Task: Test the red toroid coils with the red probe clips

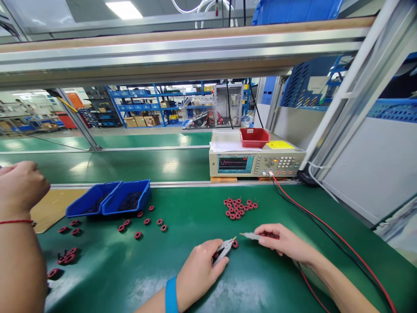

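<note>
My left hand [200,271], with a blue band at its wrist, is closed round a grey test clip [224,248]. The clip's tip is at a small red-wound toroid coil [235,244] on the green bench; I cannot make out whether it bites a wire. In my right hand [282,243] is a pen-like grey test probe [250,236], its thin tip pointing left, a little apart from the clip. A red lead trails below this hand. Just behind both hands lies a cluster of similar toroid coils [235,213].
A beige tester [234,174] with a wave on its screen stands behind, a red tray [254,137] on top. Red and black leads [332,226] run along the right. Blue bins [126,198] and loose coils lie left, near a co-worker's arm [21,243].
</note>
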`<state>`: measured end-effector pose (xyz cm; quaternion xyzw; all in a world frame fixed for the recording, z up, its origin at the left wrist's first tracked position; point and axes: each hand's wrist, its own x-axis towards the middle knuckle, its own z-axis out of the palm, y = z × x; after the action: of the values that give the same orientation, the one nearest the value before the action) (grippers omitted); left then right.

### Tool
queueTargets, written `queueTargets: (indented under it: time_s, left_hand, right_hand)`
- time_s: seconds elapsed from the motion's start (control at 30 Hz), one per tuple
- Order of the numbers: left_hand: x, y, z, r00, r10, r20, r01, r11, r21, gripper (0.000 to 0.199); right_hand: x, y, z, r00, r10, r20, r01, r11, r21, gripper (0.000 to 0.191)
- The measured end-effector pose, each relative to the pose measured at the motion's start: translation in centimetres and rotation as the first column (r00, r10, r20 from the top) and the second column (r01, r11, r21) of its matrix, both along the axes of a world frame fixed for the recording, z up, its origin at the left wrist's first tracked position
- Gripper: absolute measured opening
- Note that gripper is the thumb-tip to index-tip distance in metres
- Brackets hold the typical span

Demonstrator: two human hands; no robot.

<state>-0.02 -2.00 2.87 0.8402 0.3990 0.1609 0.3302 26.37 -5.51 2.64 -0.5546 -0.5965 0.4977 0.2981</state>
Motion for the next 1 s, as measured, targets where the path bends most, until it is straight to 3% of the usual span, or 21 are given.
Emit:
queueTargets:
  time_s: [0.13,0.27,0.4,0.63,1.0]
  left_hand:
    - [0.02,0.03,-0.02,1.000,-0.006,-0.006,0.006,1.000,-0.010,0.014]
    - [-0.01,0.08,-0.17,1.000,-0.006,-0.012,0.006,1.000,-0.008,0.012]
    - [-0.03,0.01,-0.17,1.000,-0.006,-0.003,0.006,1.000,-0.003,0.009]
    - [0.02,-0.02,0.13,1.000,0.003,-0.019,-0.003,1.000,-0.003,0.013]
    - [0.01,-0.10,0.17,1.000,-0.003,-0.017,0.003,1.000,0.011,0.010]
  right_hand:
    - [0.31,-0.41,0.47,0.995,-0.032,-0.090,0.031,0.999,-0.008,0.039]
    - [0.62,-0.50,0.31,0.999,-0.038,0.006,0.038,0.998,0.044,0.042]
    - [0.51,-0.35,0.21,0.999,0.036,0.032,-0.039,0.994,0.104,0.040]
    - [-0.15,-0.34,0.50,0.997,-0.009,0.076,0.003,0.997,0.082,0.047]
    - [0.01,-0.27,-0.01,0.993,0.036,0.115,-0.047,0.995,0.091,0.053]
